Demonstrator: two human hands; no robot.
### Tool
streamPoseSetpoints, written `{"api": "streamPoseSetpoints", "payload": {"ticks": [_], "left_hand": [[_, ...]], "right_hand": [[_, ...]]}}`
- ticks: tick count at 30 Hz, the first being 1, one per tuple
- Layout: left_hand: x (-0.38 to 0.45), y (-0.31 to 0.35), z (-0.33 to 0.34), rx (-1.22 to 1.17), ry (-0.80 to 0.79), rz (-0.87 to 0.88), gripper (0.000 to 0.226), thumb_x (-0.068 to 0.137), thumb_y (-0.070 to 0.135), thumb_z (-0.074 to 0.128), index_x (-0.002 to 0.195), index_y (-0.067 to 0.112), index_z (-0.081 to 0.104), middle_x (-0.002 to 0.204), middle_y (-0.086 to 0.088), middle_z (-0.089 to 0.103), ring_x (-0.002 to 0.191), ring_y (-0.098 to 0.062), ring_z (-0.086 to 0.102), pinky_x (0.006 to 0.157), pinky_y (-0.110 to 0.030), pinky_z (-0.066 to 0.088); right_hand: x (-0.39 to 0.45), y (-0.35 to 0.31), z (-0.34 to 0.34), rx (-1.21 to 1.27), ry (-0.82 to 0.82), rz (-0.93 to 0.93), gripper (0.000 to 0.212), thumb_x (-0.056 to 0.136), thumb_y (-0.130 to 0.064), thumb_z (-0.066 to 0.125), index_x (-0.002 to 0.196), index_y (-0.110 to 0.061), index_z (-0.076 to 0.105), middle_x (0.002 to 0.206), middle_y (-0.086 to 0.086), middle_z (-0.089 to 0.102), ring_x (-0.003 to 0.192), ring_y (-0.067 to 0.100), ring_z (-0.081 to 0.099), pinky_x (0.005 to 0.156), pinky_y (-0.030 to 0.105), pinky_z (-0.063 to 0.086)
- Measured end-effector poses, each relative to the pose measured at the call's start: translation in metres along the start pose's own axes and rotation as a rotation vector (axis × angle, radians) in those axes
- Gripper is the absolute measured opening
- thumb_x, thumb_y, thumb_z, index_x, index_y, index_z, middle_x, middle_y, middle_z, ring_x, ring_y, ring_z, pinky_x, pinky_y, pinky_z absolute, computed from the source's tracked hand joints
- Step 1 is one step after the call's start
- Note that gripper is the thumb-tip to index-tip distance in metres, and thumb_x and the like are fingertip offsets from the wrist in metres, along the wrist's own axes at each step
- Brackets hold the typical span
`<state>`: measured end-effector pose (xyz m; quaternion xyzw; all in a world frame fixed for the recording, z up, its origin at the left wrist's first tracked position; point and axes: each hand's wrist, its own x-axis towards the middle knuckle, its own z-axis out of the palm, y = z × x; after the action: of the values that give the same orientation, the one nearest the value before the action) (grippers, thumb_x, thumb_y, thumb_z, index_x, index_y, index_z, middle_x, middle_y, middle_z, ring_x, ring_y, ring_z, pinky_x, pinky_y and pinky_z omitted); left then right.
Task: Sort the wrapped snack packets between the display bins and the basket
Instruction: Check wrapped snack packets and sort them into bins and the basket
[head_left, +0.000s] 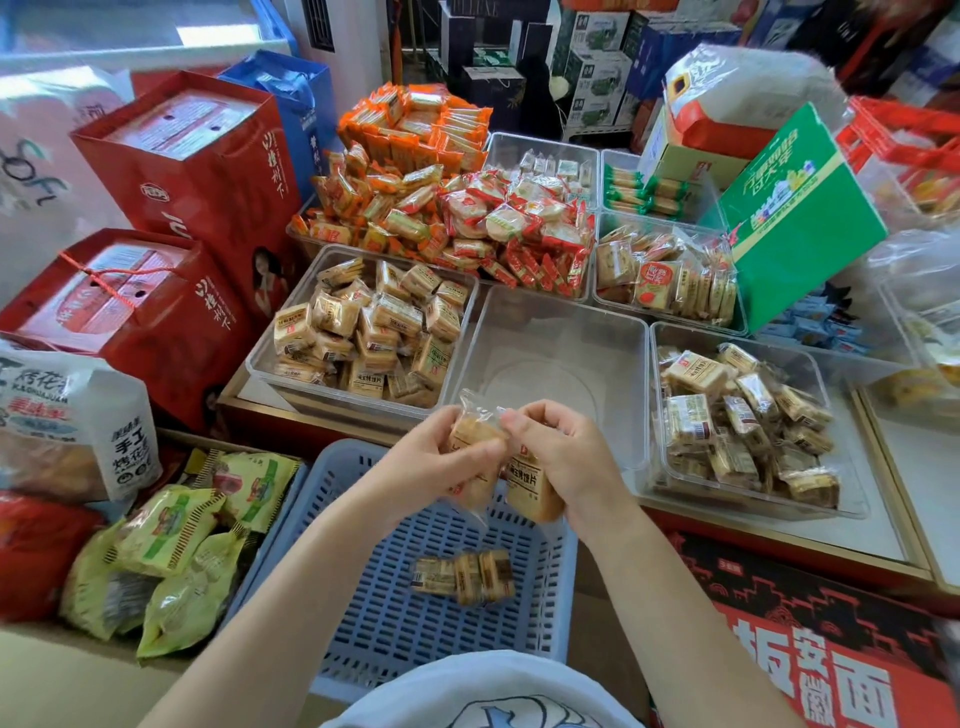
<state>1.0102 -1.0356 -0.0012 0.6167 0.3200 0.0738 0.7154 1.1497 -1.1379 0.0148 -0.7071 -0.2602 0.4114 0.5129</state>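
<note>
At the centre of the frame we see both hands raised over the blue slatted basket (395, 618), each grasping a wrapped snack packet. The left hand (431, 462) has its fingers curled round a tan packet (475, 467) in clear wrap, and the right hand (566, 457) clutches a second packet (532, 493) with red and dark print, which hangs below its palm. The two packets touch each other between the hands. On the basket floor, lower centre, lie three more small packets (465, 576) side by side. Just above the hands stands a clear display bin (550, 332) with nothing in it. To its left a bin (363, 332) is heaped with the same beige packets, and to its right another bin (748, 426) holds a looser heap of them. In the upper middle of the frame we see piles of orange packets (410, 130) and red-and-white packets (519, 228) in further bins. Red gift boxes (192, 171) stand at the upper left, green bags (176, 535) lie at the lower left, and a green carton (800, 213) leans at the upper right
</note>
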Motion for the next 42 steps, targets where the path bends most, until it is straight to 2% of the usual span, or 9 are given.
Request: {"api": "streamPoseSetpoints", "payload": {"ticks": [3, 7, 10, 13, 17, 25, 34, 37, 42], "left_hand": [[0.002, -0.009, 0.004, 0.099, -0.026, -0.024, 0.064, 0.071, 0.038, 0.086, 0.124, 0.02, 0.056, 0.107, -0.006, 0.074, 0.092, -0.017, 0.075, 0.076, -0.028, 0.06], [0.003, -0.013, 0.001, -0.184, 0.072, -0.181, 0.078, 0.065, 0.048, 0.089, 0.126, 0.013, 0.054, 0.112, -0.011, 0.067, 0.089, -0.023, 0.069, 0.073, -0.034, 0.059], [0.002, -0.014, -0.002, -0.454, 0.035, -0.23, 0.054, 0.079, 0.04, 0.074, 0.115, 0.004, 0.056, 0.091, -0.011, 0.062, 0.07, -0.019, 0.063, 0.072, -0.038, 0.058], [0.001, -0.016, -0.003, -0.606, -0.091, -0.234, 0.056, 0.086, 0.038, 0.064, 0.129, 0.002, 0.058, 0.11, -0.019, 0.067, 0.096, -0.027, 0.066, 0.083, -0.041, 0.058], [-0.004, -0.015, 0.008, -0.517, -0.148, -0.177, 0.047, 0.089, 0.041, 0.059, 0.123, 0.007, 0.063, 0.118, -0.018, 0.068, 0.099, -0.026, 0.067, 0.088, -0.038, 0.055], [0.008, -0.027, 0.016, -0.311, -0.046, -0.032, 0.058, 0.069, 0.021, 0.089, 0.12, 0.0, 0.068, 0.115, -0.022, 0.074, 0.106, -0.035, 0.072, 0.092, -0.041, 0.057], [0.009, -0.029, 0.008, -0.292, -0.021, 0.025, 0.059, 0.071, 0.014, 0.086, 0.124, 0.001, 0.063, 0.113, -0.021, 0.074, 0.105, -0.035, 0.073, 0.082, -0.036, 0.061], [0.01, -0.029, 0.007, -0.264, 0.011, 0.016, 0.068, 0.068, 0.01, 0.086, 0.128, 0.003, 0.055, 0.111, -0.019, 0.075, 0.103, -0.034, 0.074, 0.081, -0.039, 0.062], [0.012, -0.03, 0.001, -0.197, 0.054, -0.003, 0.074, 0.063, 0.03, 0.094, 0.125, 0.006, 0.061, 0.111, -0.016, 0.075, 0.105, -0.033, 0.073, 0.085, -0.044, 0.06]], "right_hand": [[-0.001, -0.001, 0.0, 0.109, 0.005, 0.047, 0.023, 0.095, -0.03, 0.071, 0.099, -0.008, 0.066, 0.093, 0.018, 0.071, 0.082, 0.03, 0.068, 0.076, 0.049, 0.059], [-0.005, 0.0, -0.004, 0.31, -0.036, 0.124, 0.037, 0.093, -0.028, 0.07, 0.124, -0.016, 0.053, 0.111, 0.019, 0.069, 0.092, 0.03, 0.073, 0.078, 0.046, 0.062], [-0.007, -0.001, -0.008, 0.394, -0.025, 0.158, 0.028, 0.095, -0.017, 0.066, 0.116, -0.013, 0.049, 0.103, 0.023, 0.065, 0.086, 0.028, 0.072, 0.072, 0.042, 0.061], [-0.007, 0.0, -0.008, 0.46, -0.051, 0.166, 0.016, 0.096, -0.006, 0.06, 0.108, -0.011, 0.053, 0.098, 0.023, 0.064, 0.084, 0.032, 0.071, 0.074, 0.046, 0.062], [-0.004, 0.006, -0.004, 0.497, -0.021, 0.156, 0.015, 0.095, -0.004, 0.062, 0.109, -0.01, 0.062, 0.099, 0.024, 0.066, 0.084, 0.032, 0.07, 0.07, 0.042, 0.062], [-0.003, 0.007, 0.006, 0.479, 0.028, 0.139, 0.018, 0.095, -0.005, 0.063, 0.112, -0.008, 0.067, 0.095, 0.018, 0.067, 0.077, 0.024, 0.069, 0.061, 0.037, 0.06], [0.007, 0.011, -0.011, 0.113, 0.055, 0.053, 0.009, 0.095, -0.02, 0.07, 0.097, -0.012, 0.071, 0.086, 0.004, 0.072, 0.082, 0.016, 0.071, 0.072, 0.031, 0.06], [0.008, 0.01, -0.016, -0.015, 0.065, -0.024, 0.01, 0.096, -0.016, 0.069, 0.089, -0.008, 0.07, 0.08, 0.003, 0.071, 0.072, 0.004, 0.068, 0.063, 0.019, 0.056], [0.01, 0.01, -0.012, -0.103, 0.028, -0.091, 0.014, 0.094, -0.012, 0.071, 0.08, -0.011, 0.069, 0.074, 0.001, 0.069, 0.068, 0.008, 0.065, 0.062, 0.022, 0.056]]}}
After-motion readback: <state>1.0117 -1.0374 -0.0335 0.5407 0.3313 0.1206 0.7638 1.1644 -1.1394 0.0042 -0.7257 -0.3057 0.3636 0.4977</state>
